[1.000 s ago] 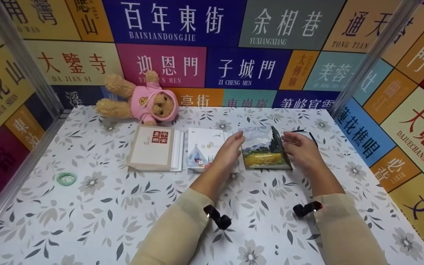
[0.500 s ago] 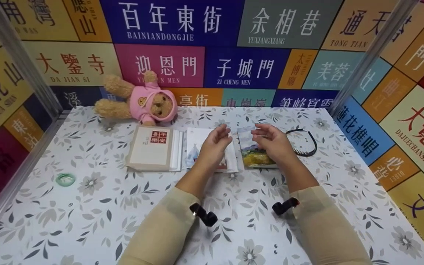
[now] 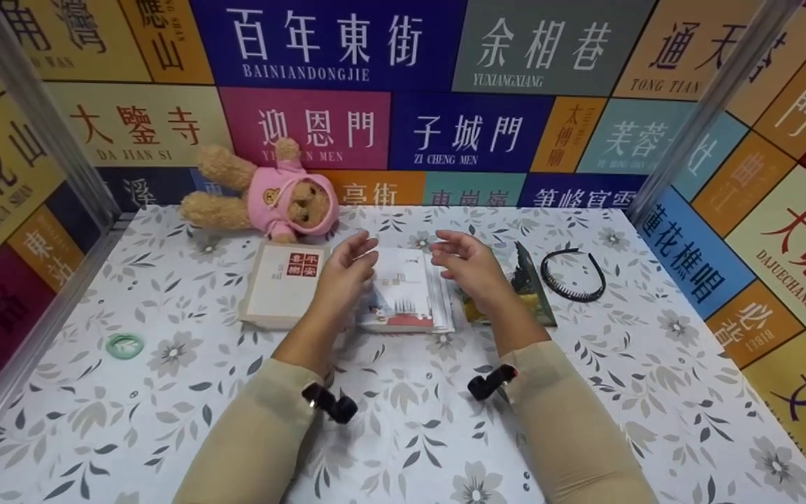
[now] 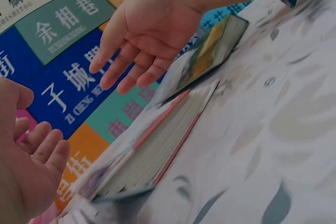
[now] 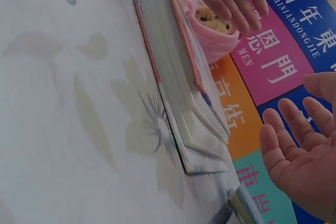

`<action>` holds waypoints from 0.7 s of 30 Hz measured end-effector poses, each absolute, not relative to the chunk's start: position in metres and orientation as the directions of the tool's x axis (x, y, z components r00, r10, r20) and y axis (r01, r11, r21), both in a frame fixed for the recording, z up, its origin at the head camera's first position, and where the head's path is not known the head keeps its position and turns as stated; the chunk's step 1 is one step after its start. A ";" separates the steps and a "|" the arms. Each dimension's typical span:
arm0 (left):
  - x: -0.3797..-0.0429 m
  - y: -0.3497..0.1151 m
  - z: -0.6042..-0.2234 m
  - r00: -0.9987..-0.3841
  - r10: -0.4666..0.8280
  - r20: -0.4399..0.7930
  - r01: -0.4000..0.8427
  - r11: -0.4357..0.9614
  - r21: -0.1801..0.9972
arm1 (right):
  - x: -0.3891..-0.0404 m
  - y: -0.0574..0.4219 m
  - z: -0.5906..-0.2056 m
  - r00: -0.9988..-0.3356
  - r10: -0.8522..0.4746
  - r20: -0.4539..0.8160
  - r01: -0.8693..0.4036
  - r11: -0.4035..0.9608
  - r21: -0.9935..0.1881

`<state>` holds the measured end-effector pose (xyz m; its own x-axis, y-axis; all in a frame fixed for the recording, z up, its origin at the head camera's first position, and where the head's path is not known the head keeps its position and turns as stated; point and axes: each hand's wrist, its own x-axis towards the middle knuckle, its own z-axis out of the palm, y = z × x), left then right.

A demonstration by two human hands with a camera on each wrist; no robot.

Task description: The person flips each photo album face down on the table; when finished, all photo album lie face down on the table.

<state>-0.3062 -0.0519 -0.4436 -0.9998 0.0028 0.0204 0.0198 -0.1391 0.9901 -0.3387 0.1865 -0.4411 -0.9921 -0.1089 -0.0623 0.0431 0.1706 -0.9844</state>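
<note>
In the head view, the left hand (image 3: 341, 276) hangs at the white book's (image 3: 403, 301) ten o'clock and the right hand (image 3: 473, 269) at its two, fingers loose, gripping nothing; the beige book (image 3: 279, 290) lies at nine, the landscape book (image 3: 533, 290) at three. In the left wrist view, the white book sits toward six o'clock. In the right wrist view, it runs from twelve to five.

Booth-like setting: walls (image 3: 480, 133) printed with place-name panels enclose the rear and side edges of a flower-patterned table (image 3: 403, 448), with silvery posts (image 3: 707, 112) near its rear corners.
</note>
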 end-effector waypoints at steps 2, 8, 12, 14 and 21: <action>-0.307 -0.061 -0.443 -1.000 -0.015 -0.001 0.001 -0.132 0.991 | -0.340 0.182 -0.442 -0.992 -0.111 -0.061 0.043 0.161 -0.986; -0.310 -0.071 -0.447 -0.998 -0.031 -0.045 -0.041 -0.125 0.991 | -0.340 0.181 -0.448 -0.987 -0.109 -0.121 0.101 0.169 -0.980; -0.312 -0.072 -0.451 -0.996 -0.045 -0.076 -0.072 -0.083 0.994 | -0.340 0.185 -0.455 -0.981 -0.094 -0.170 0.153 0.165 -0.974; -0.313 -0.073 -0.453 -0.993 -0.050 -0.103 -0.100 -0.054 0.994 | -0.340 0.187 -0.459 -0.979 -0.081 -0.185 0.169 0.166 -0.972; -0.314 -0.072 -0.459 -0.988 -0.025 -0.155 -0.155 -0.004 0.988 | -0.341 0.188 -0.464 -0.977 -0.105 -0.188 0.162 0.215 -0.963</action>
